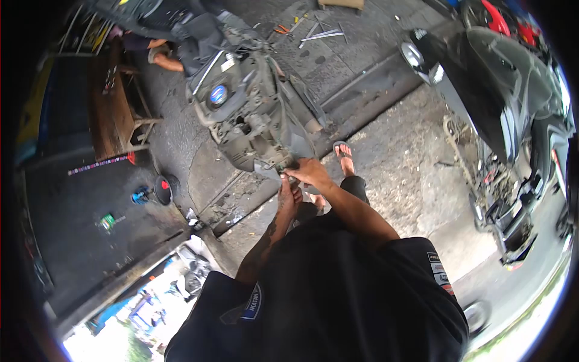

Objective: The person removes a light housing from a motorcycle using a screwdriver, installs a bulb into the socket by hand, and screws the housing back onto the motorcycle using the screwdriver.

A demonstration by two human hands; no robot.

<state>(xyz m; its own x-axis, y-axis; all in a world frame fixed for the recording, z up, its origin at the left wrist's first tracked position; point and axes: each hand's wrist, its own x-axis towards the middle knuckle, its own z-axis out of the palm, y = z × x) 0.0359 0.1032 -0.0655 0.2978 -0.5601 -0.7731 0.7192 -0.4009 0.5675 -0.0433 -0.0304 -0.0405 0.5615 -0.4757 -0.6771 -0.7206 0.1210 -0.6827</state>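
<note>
In front of me stands a partly stripped motorcycle (247, 123), its dusty inner parts bare. Both of my hands meet at its near end. My left hand (289, 192) is closed with the thumb up, just below that end, on something too small to make out. From the right, my right hand (310, 172) reaches in with bent fingers pressed against the same spot. What lies between the fingers of either hand is hidden. A round blue sticker or cap (218, 94) shows on the motorcycle's left side.
Left of the motorcycle is a wooden bench (111, 114), with another person's leg (166, 60) behind it. A black bucket (162, 190) stands at lower left. Metal bars and tools (322, 36) lie on the ground ahead. Another motorcycle (512, 96) stands at right.
</note>
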